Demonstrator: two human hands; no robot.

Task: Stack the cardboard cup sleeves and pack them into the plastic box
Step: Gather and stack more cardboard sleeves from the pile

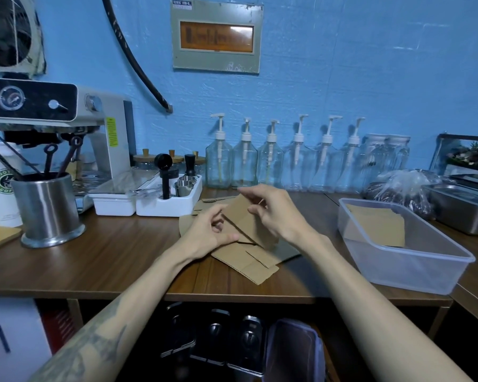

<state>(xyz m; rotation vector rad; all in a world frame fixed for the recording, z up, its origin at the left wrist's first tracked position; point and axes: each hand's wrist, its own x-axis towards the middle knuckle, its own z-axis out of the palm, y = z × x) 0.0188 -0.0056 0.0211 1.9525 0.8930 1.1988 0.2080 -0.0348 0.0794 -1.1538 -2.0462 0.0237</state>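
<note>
Several flat brown cardboard cup sleeves [249, 261] lie in a loose pile at the middle of the wooden counter. Both hands hold one sleeve [243, 216] tilted above that pile. My left hand [207, 232] pinches its lower left edge. My right hand [271, 210] curls over its upper right edge, thumb toward me. A clear plastic box [414, 266] stands to the right, with a stack of sleeves [375, 224] lying in its far end.
A steel utensil cup [49, 208] stands at the left beside an espresso machine [55, 117]. White trays with tools [166, 199] and a row of pump bottles [271, 161] line the back wall. A steel container [464, 208] and bagged beans [398, 188] sit far right.
</note>
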